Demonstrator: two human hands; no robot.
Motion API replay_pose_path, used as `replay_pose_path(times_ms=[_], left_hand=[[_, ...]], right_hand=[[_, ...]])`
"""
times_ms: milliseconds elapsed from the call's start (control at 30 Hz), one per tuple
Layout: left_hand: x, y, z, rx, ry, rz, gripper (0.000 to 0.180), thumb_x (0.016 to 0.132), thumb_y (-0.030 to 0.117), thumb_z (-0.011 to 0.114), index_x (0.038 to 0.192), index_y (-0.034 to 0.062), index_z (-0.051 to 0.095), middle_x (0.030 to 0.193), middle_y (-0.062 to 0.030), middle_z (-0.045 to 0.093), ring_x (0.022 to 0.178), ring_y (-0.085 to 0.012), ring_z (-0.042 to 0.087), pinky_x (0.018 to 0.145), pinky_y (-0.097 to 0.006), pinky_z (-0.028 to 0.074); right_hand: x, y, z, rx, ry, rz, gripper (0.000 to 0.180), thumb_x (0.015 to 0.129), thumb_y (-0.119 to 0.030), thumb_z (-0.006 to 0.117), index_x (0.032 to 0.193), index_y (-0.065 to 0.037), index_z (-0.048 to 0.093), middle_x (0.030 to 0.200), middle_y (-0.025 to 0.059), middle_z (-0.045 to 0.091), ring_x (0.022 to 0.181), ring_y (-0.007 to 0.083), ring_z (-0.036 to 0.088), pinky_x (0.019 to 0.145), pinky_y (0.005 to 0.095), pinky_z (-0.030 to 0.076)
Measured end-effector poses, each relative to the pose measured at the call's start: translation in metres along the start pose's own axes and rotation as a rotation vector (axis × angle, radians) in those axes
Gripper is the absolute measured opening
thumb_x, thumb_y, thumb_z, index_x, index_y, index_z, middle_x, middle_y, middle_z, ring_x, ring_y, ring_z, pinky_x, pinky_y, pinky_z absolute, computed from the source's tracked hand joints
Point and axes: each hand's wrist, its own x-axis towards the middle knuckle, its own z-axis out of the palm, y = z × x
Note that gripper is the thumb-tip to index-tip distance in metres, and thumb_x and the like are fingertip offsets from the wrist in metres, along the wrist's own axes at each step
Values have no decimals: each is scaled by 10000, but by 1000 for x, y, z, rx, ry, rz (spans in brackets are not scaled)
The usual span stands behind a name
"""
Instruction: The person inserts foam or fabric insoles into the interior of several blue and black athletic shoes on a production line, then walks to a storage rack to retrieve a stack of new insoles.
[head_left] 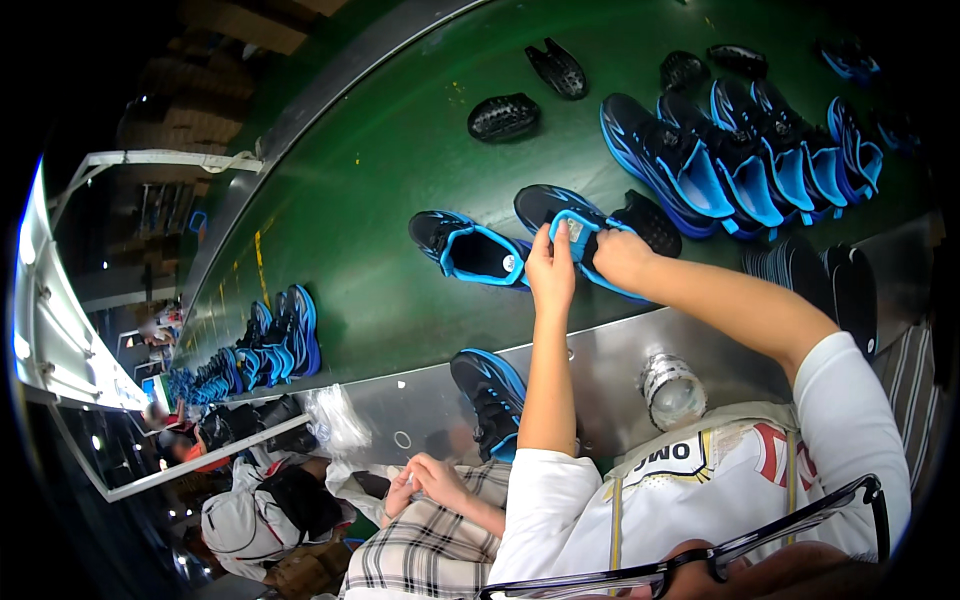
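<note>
A black and blue sneaker [540, 203] lies on the green work surface in front of me. My left hand [551, 272] is closed on its blue-lined collar, thumb and fingers pinching near a pale label. My right hand [622, 260] reaches into the shoe's opening from the right, and its fingers are hidden inside. Just left of them rests a second black sneaker [440, 232] with blue lining and a round white sticker inside. Partly behind my right hand is a black textured, sole-shaped piece [650, 222].
Several sneakers [690, 175] stand in a row at the right. Black moulded pieces [503, 117] lie farther back. Dark insoles [850, 290] are stacked near the metal edge [420, 410], by a clear plastic container [672, 390]. Another person's hands [435, 482] are at lower left, beside another sneaker [487, 390].
</note>
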Motion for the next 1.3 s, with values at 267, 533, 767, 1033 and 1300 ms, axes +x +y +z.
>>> replay_pose_path(times_ms=[267,533,767,1033,1300], left_hand=[[-1,-6,2,68,15,29,280,853,251,520,867,-29,533,550,6,387,523,-44,318,445,-212,274],[-5,-5,-1,27,-7,12,250,852,230,528,853,-19,529,580,31,395,531,-34,317,444,-197,252],[-6,-5,-3,20,-1,30,260,855,246,519,855,-14,527,582,26,404,527,-43,324,446,-206,270],[-10,5,-2,375,43,16,282,826,219,538,1002,2,498,602,-97,520,487,-149,484,474,-256,381],[-19,16,15,419,195,110,502,745,128,631,1188,62,405,918,-177,580,793,-297,584,657,-321,455]], right_hand=[[8,5,-26,67,-333,-1,197,714,-116,517,818,4,634,867,166,605,846,290,585,688,364,483],[-6,7,-2,-114,-257,-73,248,715,-113,520,911,0,621,993,199,527,945,279,510,781,346,422],[1,9,1,-576,-502,-375,267,748,-200,512,944,-79,646,1061,115,552,920,259,515,787,312,360],[-15,13,-61,-219,-814,-424,385,811,-311,357,901,-73,646,883,82,622,966,198,529,1008,394,107],[-79,18,-30,118,-20,-240,301,768,-273,475,926,-36,574,876,77,581,901,213,512,964,420,213]])
